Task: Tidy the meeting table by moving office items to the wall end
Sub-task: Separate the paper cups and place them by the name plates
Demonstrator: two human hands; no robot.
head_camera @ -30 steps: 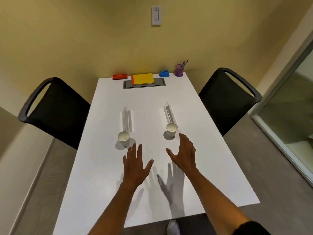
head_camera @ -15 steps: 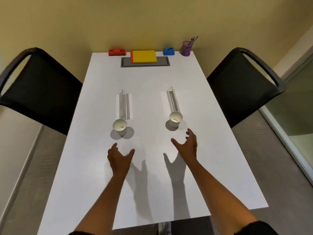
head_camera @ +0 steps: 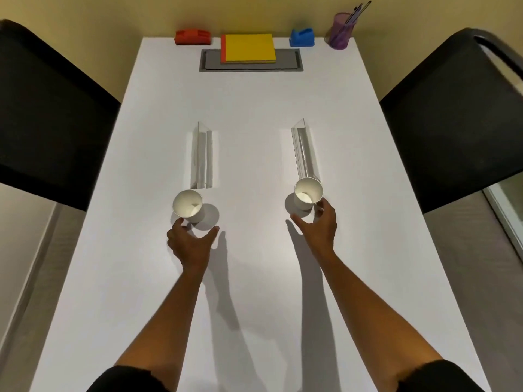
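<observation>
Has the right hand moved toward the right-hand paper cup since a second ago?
Yes. The right hand has closed the gap to the right paper cup, moving toward the wall end; its fingers now reach the cup's side.

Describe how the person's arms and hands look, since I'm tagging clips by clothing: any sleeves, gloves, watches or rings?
Both forearms are bare from wrist to near the elbow. Dark, black-looking sleeves show only at the bottom edge of the picture, pushed or cut to about elbow height on each arm. The left hand and right hand wear no gloves. No watch, bracelet or ring shows on either.
</observation>
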